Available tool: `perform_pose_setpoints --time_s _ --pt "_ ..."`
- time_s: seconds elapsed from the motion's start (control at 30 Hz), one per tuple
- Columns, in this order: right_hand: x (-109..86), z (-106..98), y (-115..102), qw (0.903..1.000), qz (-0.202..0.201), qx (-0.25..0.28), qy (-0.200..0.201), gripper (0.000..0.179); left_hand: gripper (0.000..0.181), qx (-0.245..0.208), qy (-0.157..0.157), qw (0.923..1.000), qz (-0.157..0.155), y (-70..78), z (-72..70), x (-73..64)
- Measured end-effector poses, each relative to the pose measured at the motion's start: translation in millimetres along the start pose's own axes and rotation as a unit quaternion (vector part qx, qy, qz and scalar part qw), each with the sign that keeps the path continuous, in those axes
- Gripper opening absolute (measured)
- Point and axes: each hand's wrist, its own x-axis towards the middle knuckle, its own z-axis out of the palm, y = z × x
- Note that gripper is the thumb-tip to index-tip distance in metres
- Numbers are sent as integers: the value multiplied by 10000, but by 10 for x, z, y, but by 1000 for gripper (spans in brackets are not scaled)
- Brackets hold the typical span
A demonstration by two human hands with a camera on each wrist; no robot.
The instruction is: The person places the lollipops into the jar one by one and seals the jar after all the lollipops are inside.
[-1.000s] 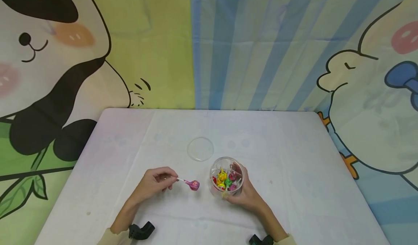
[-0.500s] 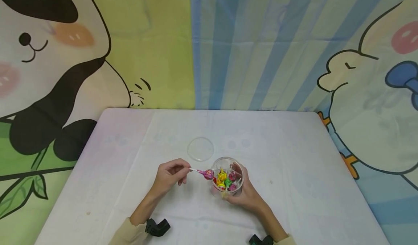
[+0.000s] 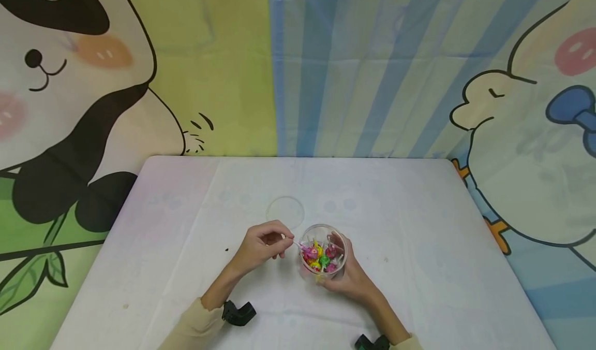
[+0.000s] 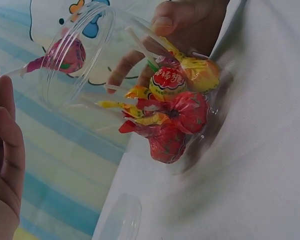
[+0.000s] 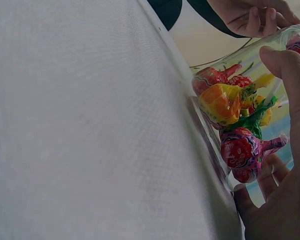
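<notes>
My left hand (image 3: pixel 263 246) pinches the white stick of a pink-purple lollipop (image 4: pixel 67 55), whose wrapped head is at the mouth of a clear plastic jar (image 3: pixel 322 230). Around the jar's right side curls my right hand (image 3: pixel 349 277), gripping it upright on the table. Inside lie several wrapped lollipops (image 4: pixel 167 117) in red, yellow, green and purple, their sticks pointing various ways. In the right wrist view the thumb and fingers of the right hand (image 5: pixel 290 165) wrap the jar wall.
A clear round lid (image 3: pixel 285 212) lies flat on the white-covered table (image 3: pixel 396 210), just behind the jar. Black wrist mounts (image 3: pixel 238 314) sit on both forearms. A cartoon-printed curtain (image 3: pixel 363 70) hangs behind the table's far edge.
My left hand has moved right toward the jar, carrying the lollipop from beside it to its opening. The right hand and the jar have stayed in place.
</notes>
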Motion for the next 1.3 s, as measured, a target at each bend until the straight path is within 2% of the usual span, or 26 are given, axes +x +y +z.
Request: perform_pose_setpoints --time_s 0.27,0.43,0.6,0.73,0.83,1.0,1.07,1.13,1.23,1.3 --pt "4 -7 1 10000 -8 -63 18 110 12 266 -434 9983 288 -21 119 128" --pt "5 -19 3 9999 -146 -69 0 110 12 588 -455 9959 514 -4 211 193" --pt "3 -23 2 9999 -146 -47 -35 109 10 1018 -395 9930 450 56 297 243" --pt "4 -20 16 9999 -151 -35 -58 109 7 1566 -387 9864 325 87 345 258" --pt "3 -20 19 9998 -170 -44 -56 109 7 1946 -415 9793 364 89 365 257" --pt "2 -22 11 9998 -195 -43 -33 109 7 2330 -461 9705 412 94 383 245" --pt "1 -23 8 9998 -188 -21 -34 109 7 2584 -387 9641 471 105 386 240" --pt "0 -21 6 9998 -190 -30 -52 109 7 2950 -249 9535 572 125 388 240" --pt "-1 -18 7 9998 -187 -31 -58 109 8 3564 -39 9316 716 154 388 243" --pt "-1 -14 13 9998 -195 -39 -53 109 9 3818 52 9216 698 182 386 250"
